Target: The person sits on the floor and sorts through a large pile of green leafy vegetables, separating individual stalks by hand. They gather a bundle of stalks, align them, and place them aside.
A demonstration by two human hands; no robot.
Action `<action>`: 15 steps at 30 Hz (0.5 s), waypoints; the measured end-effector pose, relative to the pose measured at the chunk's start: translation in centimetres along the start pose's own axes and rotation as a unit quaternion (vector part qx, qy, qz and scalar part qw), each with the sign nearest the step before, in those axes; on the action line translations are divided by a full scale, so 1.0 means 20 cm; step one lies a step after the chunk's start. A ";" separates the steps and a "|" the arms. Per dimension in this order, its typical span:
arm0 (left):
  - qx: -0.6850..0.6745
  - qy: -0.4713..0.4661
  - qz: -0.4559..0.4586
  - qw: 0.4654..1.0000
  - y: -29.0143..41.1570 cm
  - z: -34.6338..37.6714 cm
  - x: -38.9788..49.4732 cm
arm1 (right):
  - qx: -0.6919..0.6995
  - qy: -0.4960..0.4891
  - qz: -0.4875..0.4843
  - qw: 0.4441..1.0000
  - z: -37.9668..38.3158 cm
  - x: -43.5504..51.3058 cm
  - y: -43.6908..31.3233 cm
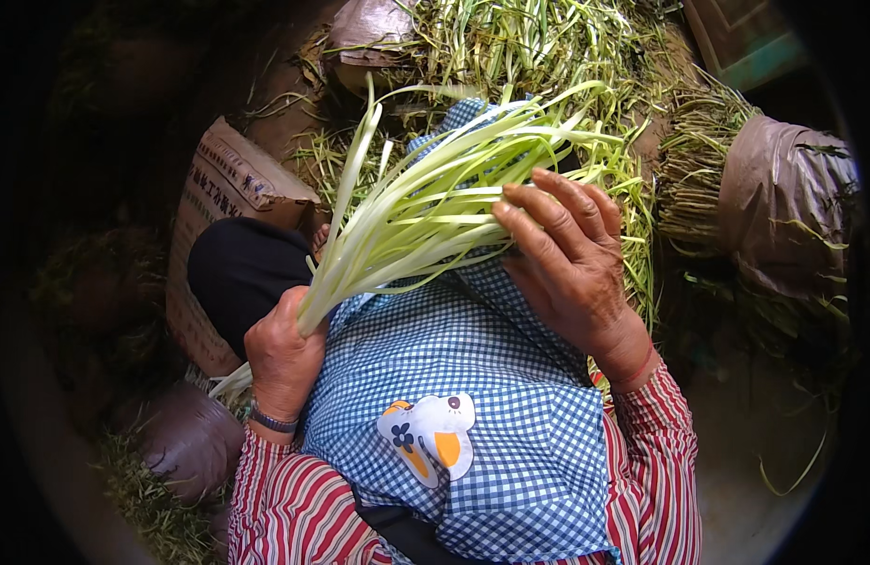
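Note:
My left hand (282, 357) is closed around the white stem end of a bunch of pale yellow-green leaves (414, 219), which look like blanched garlic chives. The leaves fan out up and to the right over my lap. At their right side is my right hand (573, 247), its fingers apart and bent toward the leaves. Whether those fingertips touch the leaves is hard to tell. Under the bunch lies a blue-and-white checked apron (421, 325) with a cartoon animal patch (431, 438).
A heap of loose leaves (520, 35) covers the floor ahead. To the right lies a large bundle (700, 166) in brown plastic wrap (788, 198). A cardboard piece (223, 169) bearing writing stands left of my knee (255, 275). Another wrapped bundle (191, 438) sits at lower left.

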State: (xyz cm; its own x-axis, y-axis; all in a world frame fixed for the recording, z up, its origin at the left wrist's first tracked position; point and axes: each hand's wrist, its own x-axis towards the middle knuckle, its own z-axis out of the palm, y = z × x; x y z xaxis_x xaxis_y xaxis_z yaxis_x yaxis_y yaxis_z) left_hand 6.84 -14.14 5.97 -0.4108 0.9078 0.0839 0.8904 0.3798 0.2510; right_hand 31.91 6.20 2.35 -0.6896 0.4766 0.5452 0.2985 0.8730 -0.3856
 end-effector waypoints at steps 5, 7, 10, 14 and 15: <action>0.009 0.003 -0.002 1.000 0.01 0.00 -0.01 | 0.026 0.098 0.069 0.992 -0.02 -0.03 0.07; 0.006 0.008 0.002 1.000 0.00 0.01 -0.01 | 0.027 0.134 0.134 0.982 -0.02 -0.03 0.12; 0.002 0.006 0.002 1.000 0.00 0.02 -0.01 | 0.145 0.117 0.200 0.962 -0.04 0.02 0.19; 0.003 0.002 0.008 1.000 0.01 0.01 -0.01 | 0.203 0.075 0.240 0.946 0.00 0.07 0.19; 0.005 0.003 0.010 1.000 0.00 0.01 -0.01 | 0.203 0.086 0.233 0.947 0.02 0.08 0.21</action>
State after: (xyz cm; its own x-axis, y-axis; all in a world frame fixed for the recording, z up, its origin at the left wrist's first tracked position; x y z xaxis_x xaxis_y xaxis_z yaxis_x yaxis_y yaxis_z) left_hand 7.02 -14.19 5.69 -0.3943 0.9141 0.0943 0.9002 0.3636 0.2397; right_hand 31.82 10.51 1.35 -0.4178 0.8410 0.3438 0.2415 0.4676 -0.8503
